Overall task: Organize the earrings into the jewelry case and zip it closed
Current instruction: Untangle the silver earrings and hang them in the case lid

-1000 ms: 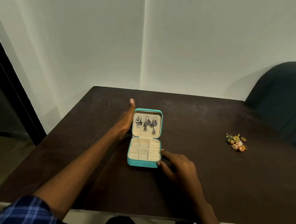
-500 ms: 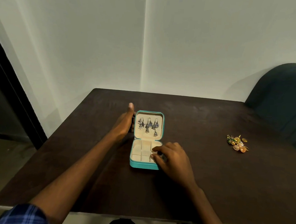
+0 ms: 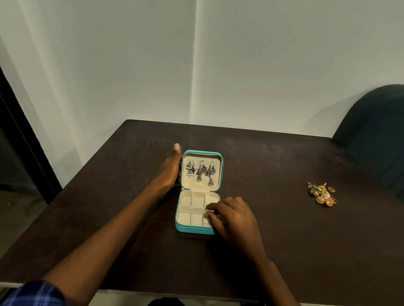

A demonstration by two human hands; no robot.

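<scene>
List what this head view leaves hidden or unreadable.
- Near-right compartments of the jewelry case: covered by the right hand.
- Case's zipper: too small to make out.
- Left hand fingers: behind the lid.
- Loose earrings: tangled pile, count unclear.

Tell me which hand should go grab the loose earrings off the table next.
The right hand, probably. It rests on the case's tray, on the same side as the loose earrings, while the left hand braces the upright lid.

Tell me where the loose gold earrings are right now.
In the head view, the loose gold earrings lie in a pile on the table, far right of the open jewelry case, near the chair.
</scene>
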